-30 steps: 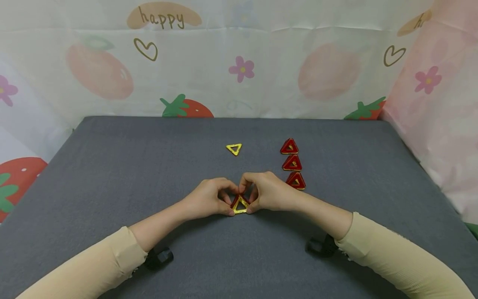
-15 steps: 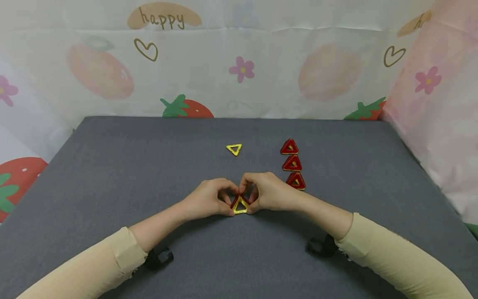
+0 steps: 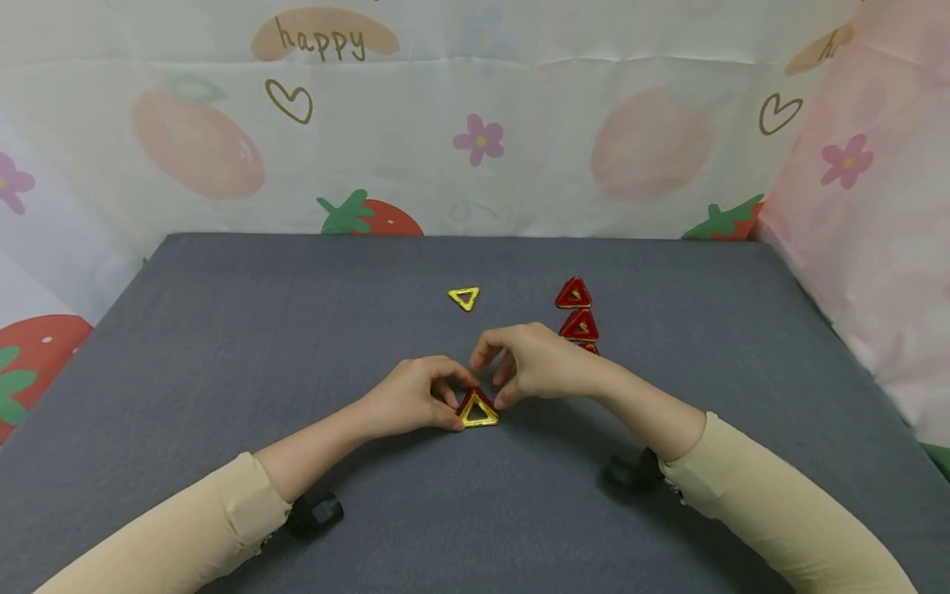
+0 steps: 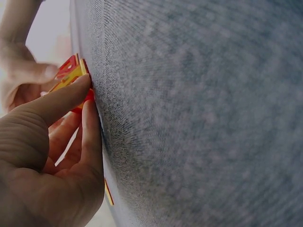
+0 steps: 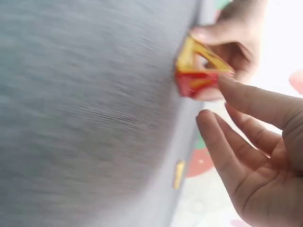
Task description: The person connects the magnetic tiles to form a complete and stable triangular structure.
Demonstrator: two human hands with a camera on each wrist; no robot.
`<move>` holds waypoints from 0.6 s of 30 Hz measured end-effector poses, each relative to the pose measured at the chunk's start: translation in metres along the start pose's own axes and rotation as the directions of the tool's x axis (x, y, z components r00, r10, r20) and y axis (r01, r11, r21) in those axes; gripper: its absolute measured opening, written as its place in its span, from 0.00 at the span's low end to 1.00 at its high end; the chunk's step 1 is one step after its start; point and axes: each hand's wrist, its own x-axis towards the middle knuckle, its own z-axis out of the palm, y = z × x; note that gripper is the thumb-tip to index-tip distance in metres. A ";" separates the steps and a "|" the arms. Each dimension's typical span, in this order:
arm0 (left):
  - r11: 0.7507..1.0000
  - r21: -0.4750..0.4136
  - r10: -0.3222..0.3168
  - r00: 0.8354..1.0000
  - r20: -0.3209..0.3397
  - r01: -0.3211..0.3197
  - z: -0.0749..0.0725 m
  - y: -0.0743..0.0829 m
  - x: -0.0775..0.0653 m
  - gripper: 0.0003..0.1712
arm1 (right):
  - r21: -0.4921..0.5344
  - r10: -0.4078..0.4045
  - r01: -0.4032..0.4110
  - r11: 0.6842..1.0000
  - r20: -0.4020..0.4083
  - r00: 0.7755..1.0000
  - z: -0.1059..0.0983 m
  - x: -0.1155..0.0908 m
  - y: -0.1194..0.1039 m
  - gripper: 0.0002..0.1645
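Observation:
A small pyramid of magnetic triangle tiles (image 3: 479,421), with a yellow frame facing front and red sides, stands on the grey table in the head view. My left hand (image 3: 414,396) pinches it from the left between thumb and fingers; the left wrist view shows the thumb over the yellow tile (image 4: 71,78). On the other side, my right hand (image 3: 540,363) has its fingers parted and raised. In the right wrist view its thumb tip overlaps the corner of the pyramid (image 5: 196,81), and the other fingers (image 5: 227,156) stand apart from it.
Beyond the hands lies a flat yellow triangle tile (image 3: 472,295). A column of red pyramids runs along the right: a far one (image 3: 574,294), a middle one (image 3: 580,324) and a near one partly hidden by the right hand. A printed cloth (image 3: 534,198) hangs behind the grey table (image 3: 297,313).
My right hand has let go of the pyramid and lifted slightly up and away, its fingers spreading. It now covers more of the nearest red pyramid. My left hand keeps its hold.

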 end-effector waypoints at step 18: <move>1.000 -0.024 0.000 1.000 0.007 0.000 -0.001 -0.001 0.000 0.25 | -0.074 0.082 -0.100 0.992 -0.216 0.973 -0.044 0.060 -0.017 0.21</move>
